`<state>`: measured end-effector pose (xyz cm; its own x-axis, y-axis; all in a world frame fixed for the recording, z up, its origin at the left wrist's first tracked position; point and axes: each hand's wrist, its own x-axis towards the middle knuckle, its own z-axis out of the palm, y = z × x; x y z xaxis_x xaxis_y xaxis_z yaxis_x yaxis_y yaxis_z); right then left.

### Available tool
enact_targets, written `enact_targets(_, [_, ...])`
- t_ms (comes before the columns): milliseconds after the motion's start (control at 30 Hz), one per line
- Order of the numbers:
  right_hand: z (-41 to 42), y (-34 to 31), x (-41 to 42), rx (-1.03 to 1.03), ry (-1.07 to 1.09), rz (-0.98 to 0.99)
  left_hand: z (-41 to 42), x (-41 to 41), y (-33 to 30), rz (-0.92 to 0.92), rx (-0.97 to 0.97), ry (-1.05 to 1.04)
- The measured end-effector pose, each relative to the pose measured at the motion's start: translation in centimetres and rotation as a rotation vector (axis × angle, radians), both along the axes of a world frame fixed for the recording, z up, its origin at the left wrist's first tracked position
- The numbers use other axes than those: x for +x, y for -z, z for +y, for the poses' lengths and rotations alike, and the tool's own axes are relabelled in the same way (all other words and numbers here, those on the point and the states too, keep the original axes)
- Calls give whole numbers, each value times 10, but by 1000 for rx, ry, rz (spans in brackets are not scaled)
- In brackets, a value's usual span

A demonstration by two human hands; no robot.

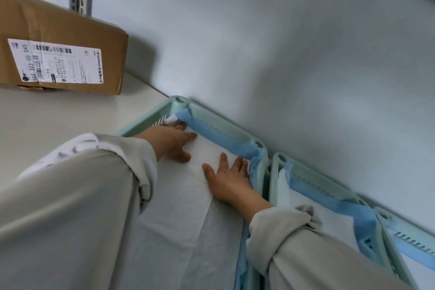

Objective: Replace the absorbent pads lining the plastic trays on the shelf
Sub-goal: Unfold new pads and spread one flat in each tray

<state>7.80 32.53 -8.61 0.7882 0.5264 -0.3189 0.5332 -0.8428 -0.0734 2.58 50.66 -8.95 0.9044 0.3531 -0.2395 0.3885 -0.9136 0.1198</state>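
Left hand (174, 140), right hand (229, 178): both flat, fingers spread, pressing white pad (188, 195) into tray (213, 122), shelf (58, 120) back edge. Pad's long axis runs toward wall; left hand nearer unseated far-left corner.

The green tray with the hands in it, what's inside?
A white absorbent pad with blue edges lines the green tray. The left hand and right hand press on it. The tray's floor is hidden.
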Motion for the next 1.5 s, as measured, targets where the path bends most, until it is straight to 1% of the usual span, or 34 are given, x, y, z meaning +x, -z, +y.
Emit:
enact_targets(133, [0, 1, 0, 15, 17, 51, -8, -3, -6, 10, 25, -14])
enact_targets(233, [1, -3, 3, -2, 28, 76, -21, -10, -9, 62, 132, -40])
enact_targets(300, [2, -10, 7, -16, 37, 95, -34, -17, -12, 31, 194, -51])
enact_targets(333, [3, -15, 7, -7, 41, 89, -41, -20, -13, 6, 179, -41])
enact_targets(367, [3, -20, 2, 16, 44, 74, -47, -24, -15, 0, 124, -34])
enact_targets(433, [3, -26, -17, 80, 29, 56, -55, -38, -17, 51, -18, -79])
enact_targets(500, [-2, -23, -40, 99, -8, 96, -54, -53, -14, 96, -39, -129])
enact_targets(567, [-16, -10, -61, 24, -76, 144, -52, -76, -5, 83, -19, -117])
enact_targets(600, [-23, -4, -65, -10, -108, 131, -50, -85, 0, 52, -29, -103])
enact_targets(700, [-34, 1, -67, -10, -107, 105, -49, -99, 2, 24, -37, -87])
enact_targets(833, [-27, -22, -68, -91, -104, 113, -61, -100, -27, 193, 3, -111])
enact_targets(900, [-30, -31, -80, -137, -204, 124, -78, -110, -41, 297, 31, -49])
enact_targets(967, [-40, -36, -101, -198, -301, 186, -94, -126, -47, 379, 58, 10])
enact_targets(1067, [-61, -32, -121, -270, -333, 202, -104, -142, -34, 361, 14, -47])
enact_targets(1167, [-73, -22, -125, -259, -312, 159, -109, -147, -16, 311, -47, -97])
enact_targets(1233, [-71, -23, -126, -261, -293, 166, -110, -151, -14, 288, -39, -103])
enact_targets(1333, [-64, -36, -132, -313, -286, 155, -111, -155, -30, 311, 33, -61])
enact_targets(1400, [-61, -49, -144, -385, -377, 148, -123, -157, -38, 312, 77, 2])
enact_targets(1500, [-78, -59, -169, -484, -468, 219, -146, -165, -29, 351, 9, 95])
